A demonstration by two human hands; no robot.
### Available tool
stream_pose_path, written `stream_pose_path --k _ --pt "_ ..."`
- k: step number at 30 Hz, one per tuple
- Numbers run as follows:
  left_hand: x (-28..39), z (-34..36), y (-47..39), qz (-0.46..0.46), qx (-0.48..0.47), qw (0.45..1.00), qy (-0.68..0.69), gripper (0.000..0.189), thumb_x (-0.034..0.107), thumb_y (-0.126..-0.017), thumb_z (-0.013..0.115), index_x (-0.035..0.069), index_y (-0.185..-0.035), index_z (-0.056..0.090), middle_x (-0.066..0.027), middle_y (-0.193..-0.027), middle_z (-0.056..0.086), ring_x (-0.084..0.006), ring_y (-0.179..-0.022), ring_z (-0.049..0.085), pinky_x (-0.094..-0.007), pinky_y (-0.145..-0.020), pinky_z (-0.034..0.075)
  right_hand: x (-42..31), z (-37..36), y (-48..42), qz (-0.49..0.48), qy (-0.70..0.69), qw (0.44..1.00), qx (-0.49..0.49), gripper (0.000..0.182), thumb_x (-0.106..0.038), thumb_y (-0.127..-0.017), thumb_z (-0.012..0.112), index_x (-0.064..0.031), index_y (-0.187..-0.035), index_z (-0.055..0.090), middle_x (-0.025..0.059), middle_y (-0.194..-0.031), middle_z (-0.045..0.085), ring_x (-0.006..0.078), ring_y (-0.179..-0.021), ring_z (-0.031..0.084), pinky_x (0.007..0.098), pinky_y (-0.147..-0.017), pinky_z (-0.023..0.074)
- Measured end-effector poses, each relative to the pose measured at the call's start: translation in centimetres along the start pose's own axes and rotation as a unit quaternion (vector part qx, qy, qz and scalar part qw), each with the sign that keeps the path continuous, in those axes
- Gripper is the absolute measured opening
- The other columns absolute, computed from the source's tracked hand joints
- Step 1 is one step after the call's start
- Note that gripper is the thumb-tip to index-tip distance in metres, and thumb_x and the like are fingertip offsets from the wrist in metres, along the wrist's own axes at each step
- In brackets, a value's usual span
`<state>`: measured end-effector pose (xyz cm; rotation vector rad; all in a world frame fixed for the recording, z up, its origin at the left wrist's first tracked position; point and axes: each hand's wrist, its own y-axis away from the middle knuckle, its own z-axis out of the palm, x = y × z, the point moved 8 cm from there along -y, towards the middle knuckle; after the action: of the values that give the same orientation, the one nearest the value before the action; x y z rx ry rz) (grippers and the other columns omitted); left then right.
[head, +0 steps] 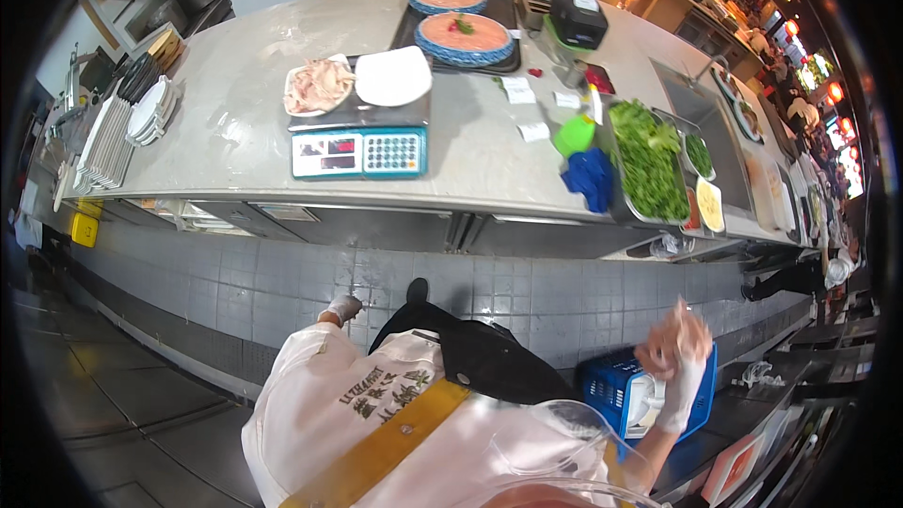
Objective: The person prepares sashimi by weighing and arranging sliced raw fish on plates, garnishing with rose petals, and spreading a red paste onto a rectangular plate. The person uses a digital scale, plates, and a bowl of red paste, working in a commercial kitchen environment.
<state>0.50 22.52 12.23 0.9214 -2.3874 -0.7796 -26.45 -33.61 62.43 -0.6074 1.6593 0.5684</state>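
Observation:
My left hand [343,309], in a thin glove, hangs low over the tiled floor beside my white jacket; its fingers look close together and I make out nothing in it. On the other side, my right hand [675,344] is raised above a blue plastic crate [600,395], gloved and blurred. A pinkish mass shows at its fingers, but whether that is meat or only the fingers is unclear. Before me a digital scale [360,154] stands on the counter. On its platform are a white dish of raw meat slices [317,87] and a bare white dish [394,75].
Two round platters of pink meat [465,35] with blue rims sit on a black tray [502,14]. At right are a green spray bottle [575,134], a blue cloth [591,180], a lettuce tub [645,162] and a sink [698,102]. White plates [106,141] stand at left.

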Motion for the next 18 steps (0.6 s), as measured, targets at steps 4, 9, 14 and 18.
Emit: stream_pose_path --k 4,9,14,18 --pt "-9.3 1.5 1.0 -0.132 0.022 0.959 0.248 0.016 0.008 -0.08 0.059 0.004 -0.094 0.065 -0.0145 -0.095 0.067 -0.0284 -0.084 0.066 -0.0383 -0.068 0.055 -6.6 19.8 -10.2 -0.006 -0.022 0.981 -0.19 0.059 -0.042 -0.082 0.063 -0.0007 -0.121 0.049 0.015 -0.11 0.059 0.0231 -0.088 0.063 0.0382 -0.066 0.0586" --pt "-14.4 -0.4 4.2 -0.328 0.146 0.613 0.704 0.033 0.023 -0.089 0.052 0.005 -0.117 0.058 -0.0092 -0.094 0.066 -0.019 -0.07 0.063 -0.0306 -0.049 0.043 -10.6 41.3 -17.9 0.022 -0.124 0.921 -0.369 0.047 -0.024 -0.087 0.058 -0.0002 -0.124 0.042 0.0173 -0.106 0.06 0.0253 -0.08 0.065 0.0357 -0.054 0.0575" --pt "-14.6 4.0 5.8 -0.334 0.194 0.503 0.773 0.036 0.027 -0.09 0.054 0.008 -0.12 0.056 -0.0099 -0.092 0.066 -0.0202 -0.066 0.062 -0.031 -0.05 0.042 -11.1 55.1 -22.0 0.034 0.037 0.911 -0.409 0.031 -0.012 -0.085 0.058 -0.0013 -0.113 0.052 0.0092 -0.081 0.065 0.016 -0.053 0.063 0.0232 -0.038 0.044" --pt "-9.9 8.8 8.2 -0.37 0.156 0.445 0.801 0.03 0.027 -0.091 0.052 0.008 -0.113 0.058 -0.0074 -0.089 0.066 -0.0175 -0.068 0.062 -0.0311 -0.054 0.044 -9.4 61.9 -22.9 -0.031 0.06 0.89 -0.451 0.02 -0.013 -0.082 0.062 -0.0027 -0.099 0.062 0.0052 -0.079 0.063 0.0124 -0.063 0.063 0.0228 -0.048 0.047"
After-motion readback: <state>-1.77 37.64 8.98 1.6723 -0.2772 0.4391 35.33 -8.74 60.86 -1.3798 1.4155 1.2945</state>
